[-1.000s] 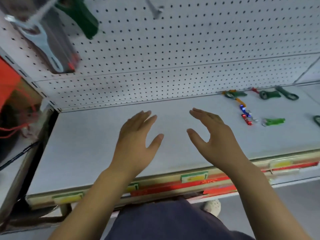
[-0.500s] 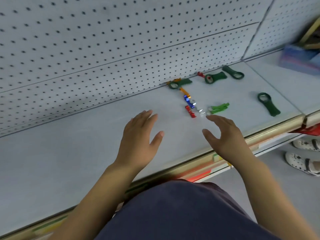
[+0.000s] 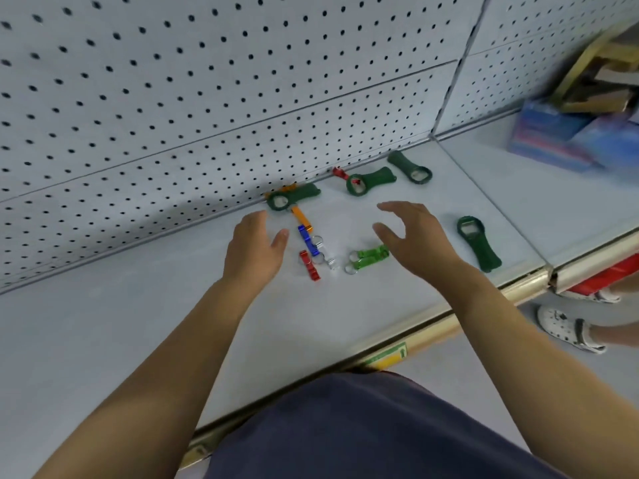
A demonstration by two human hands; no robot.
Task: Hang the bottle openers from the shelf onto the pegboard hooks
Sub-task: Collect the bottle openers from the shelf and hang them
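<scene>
Both hands hover empty over the shelf (image 3: 103, 340), the left hand (image 3: 254, 248) flat with fingers spread beside the blue opener (image 3: 307, 240) and red opener (image 3: 309, 266), the right hand (image 3: 415, 242) curled wide, its palm covering the far end of the light green openers (image 3: 368, 257). Four dark green openers lie around them; the one by the pegboard (image 3: 207, 98) wall (image 3: 292, 198) hides part of an orange piece. At the right edge, blurred blue boxes (image 3: 567, 133), perhaps packaging, are cut off.
</scene>
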